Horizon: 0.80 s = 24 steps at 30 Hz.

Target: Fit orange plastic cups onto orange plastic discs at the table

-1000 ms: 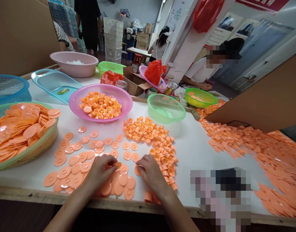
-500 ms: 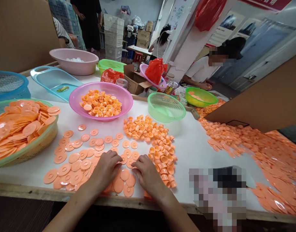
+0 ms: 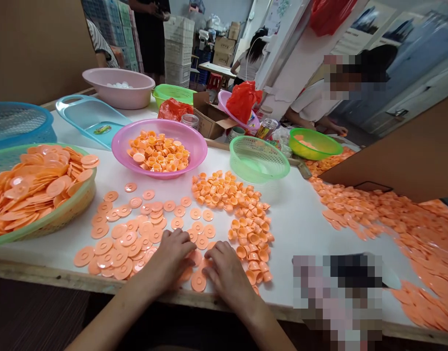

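Left hand (image 3: 171, 261) and right hand (image 3: 227, 278) on orange discs (image 3: 198, 281)

Head view: both hands rest side by side, fingers together, over discs spread across the desk (image 3: 293, 214); I cannot tell whether either grip clamps one. A heap of orange cups (image 3: 251, 234) lies just beside the right hand.

Light is bright and even, orange discs (image 3: 129, 239) give only soft shadows on the white table (image 3: 300, 229), and a pixelated patch (image 3: 337, 297) blurs the four o'clock area.
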Available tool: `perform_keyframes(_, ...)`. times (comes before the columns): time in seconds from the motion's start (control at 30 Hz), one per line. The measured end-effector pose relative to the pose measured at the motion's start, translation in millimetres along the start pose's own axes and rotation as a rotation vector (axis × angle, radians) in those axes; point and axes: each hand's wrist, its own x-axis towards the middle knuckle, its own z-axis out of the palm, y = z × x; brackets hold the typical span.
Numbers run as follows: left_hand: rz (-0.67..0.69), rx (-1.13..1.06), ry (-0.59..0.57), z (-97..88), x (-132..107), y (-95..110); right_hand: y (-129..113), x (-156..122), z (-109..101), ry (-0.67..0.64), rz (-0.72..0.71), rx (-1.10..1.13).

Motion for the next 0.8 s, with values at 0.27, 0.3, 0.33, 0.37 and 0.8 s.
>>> perform_keyframes(0.27,-0.173,-0.243,0.011,4.4,2,-5,-4,-7,-9,-0.025,0.077,0.067)
perform_keyframes(0.3,-0.18,-0.285,0.041,0.3,0,-8,-4,-6,-12,-0.023,0.087,0.107)
perform_keyframes(0.33,-0.165,-0.307,0.079,-3.6,-2,-11,-4,-6,-14,-0.024,0.096,0.149)
perform_keyframes(0.37,-0.13,-0.297,0.118,-6.8,-4,-14,-4,-5,-16,-0.019,0.103,0.19)
perform_keyframes(0.8,0.162,0.138,0.17,9.4,-17,-19,-4,6,-2,0.106,-0.128,-0.093)
